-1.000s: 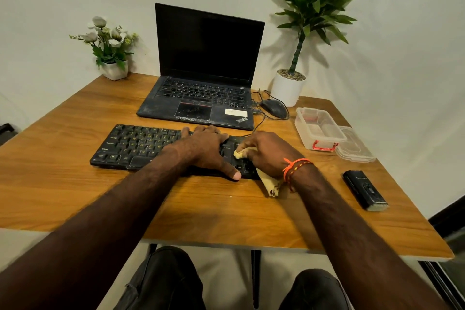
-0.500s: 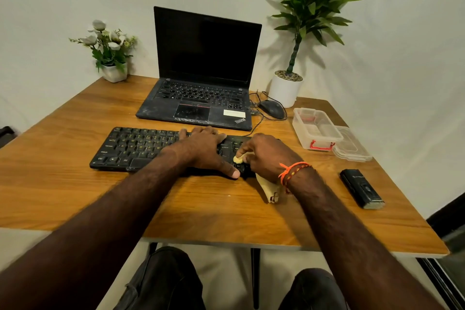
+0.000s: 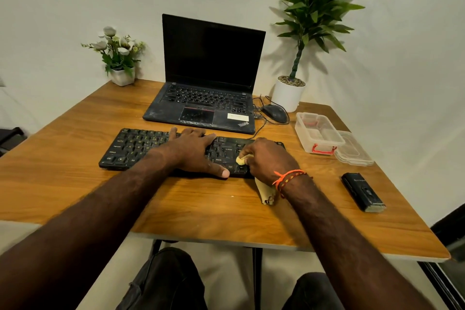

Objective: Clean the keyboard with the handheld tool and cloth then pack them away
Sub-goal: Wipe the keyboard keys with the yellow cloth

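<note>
A black keyboard (image 3: pixel 136 146) lies across the middle of the wooden table (image 3: pixel 75 184). My left hand (image 3: pixel 193 151) lies flat on its middle keys, fingers straight, thumb at the front edge. My right hand (image 3: pixel 269 158) grips a yellow cloth (image 3: pixel 266 192) and presses it on the keys at the keyboard's right end; a tail of the cloth hangs out under my wrist onto the table. A black handheld tool (image 3: pixel 362 191) lies on the table to the right, apart from both hands.
Behind the keyboard stands an open black laptop (image 3: pixel 208 88) with a mouse (image 3: pixel 274 113) and cable beside it. A clear plastic box (image 3: pixel 317 133) and its lid (image 3: pixel 354 150) sit at the right. A flower pot (image 3: pixel 120 58) and a tall plant (image 3: pixel 289 93) stand at the back.
My right hand with the cloth has slid a little toward the keyboard's front right keys. My left hand has stayed flat on the keys.
</note>
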